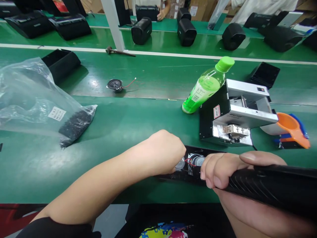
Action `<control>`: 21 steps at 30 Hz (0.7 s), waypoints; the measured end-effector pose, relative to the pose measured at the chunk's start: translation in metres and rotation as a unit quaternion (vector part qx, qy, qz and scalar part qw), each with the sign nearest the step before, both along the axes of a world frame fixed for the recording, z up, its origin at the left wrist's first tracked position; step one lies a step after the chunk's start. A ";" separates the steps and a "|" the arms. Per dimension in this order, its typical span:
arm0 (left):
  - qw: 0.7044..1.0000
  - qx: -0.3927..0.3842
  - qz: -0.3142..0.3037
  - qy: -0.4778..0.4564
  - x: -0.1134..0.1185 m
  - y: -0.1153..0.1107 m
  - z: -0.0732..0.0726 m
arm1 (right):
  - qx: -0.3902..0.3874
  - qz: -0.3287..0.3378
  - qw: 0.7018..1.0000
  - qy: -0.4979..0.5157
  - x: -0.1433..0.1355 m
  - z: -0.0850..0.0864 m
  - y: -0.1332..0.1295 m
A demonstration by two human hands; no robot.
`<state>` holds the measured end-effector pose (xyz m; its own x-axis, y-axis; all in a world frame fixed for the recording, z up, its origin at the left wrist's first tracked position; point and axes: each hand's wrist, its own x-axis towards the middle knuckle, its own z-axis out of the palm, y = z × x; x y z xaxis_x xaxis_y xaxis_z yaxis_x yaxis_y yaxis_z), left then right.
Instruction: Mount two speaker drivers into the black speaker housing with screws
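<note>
head view: i see my left hand (165, 152) curled into a loose fist over a black housing (183, 175) that lies flat on the green bench (123, 132), just in front of me. its fingertips are bunched together down at a small speaker (195, 161) seated in the housing, beside a red wire (190, 162); i cannot tell whether they pinch the wire or only press on the part. my right hand (230, 172) is wrapped tight round a black ribbed tool (267, 188), fingers clamped on its grip, its tip hidden behind the knuckles and near the same speaker.

how far along, as i judge it: the speaker already sits in the housing, so placing looks done; fixing it or dressing the wire seems to be what is in hand. a second speaker (115, 85) with its wire lies loose farther out on the bench, well apart, unused. a clear bag (37, 96) of small black parts rests to my left.

writing: the bag carries a white label (57, 114) with printed lines too small to read. a green bottle (206, 86) leans against a metal fixture (237, 112); its label shows a barcode, no legible brand. the fixture has a small red-and-white sticker (217, 111), unreadable. an orange tape dispenser (289, 127) sits at the right. another person's hand (161, 15) shows at the far line.
</note>
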<state>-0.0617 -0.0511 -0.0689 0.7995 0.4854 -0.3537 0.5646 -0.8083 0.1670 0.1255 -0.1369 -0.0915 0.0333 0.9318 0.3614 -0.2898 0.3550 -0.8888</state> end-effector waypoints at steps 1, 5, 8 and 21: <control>1.000 -0.001 0.000 0.001 0.000 0.000 0.000 | 0.013 0.008 1.000 0.000 -0.001 -0.003 -0.001; 1.000 0.002 -0.008 0.004 0.001 -0.001 0.003 | 0.116 0.064 0.991 -0.013 -0.007 -0.015 -0.003; 1.000 -0.001 -0.006 0.005 0.002 -0.001 0.004 | 0.123 0.079 0.989 -0.033 -0.007 -0.019 -0.004; 0.997 -0.070 -0.037 -0.013 -0.021 0.013 0.009 | 0.054 0.046 0.994 -0.080 -0.017 -0.026 -0.016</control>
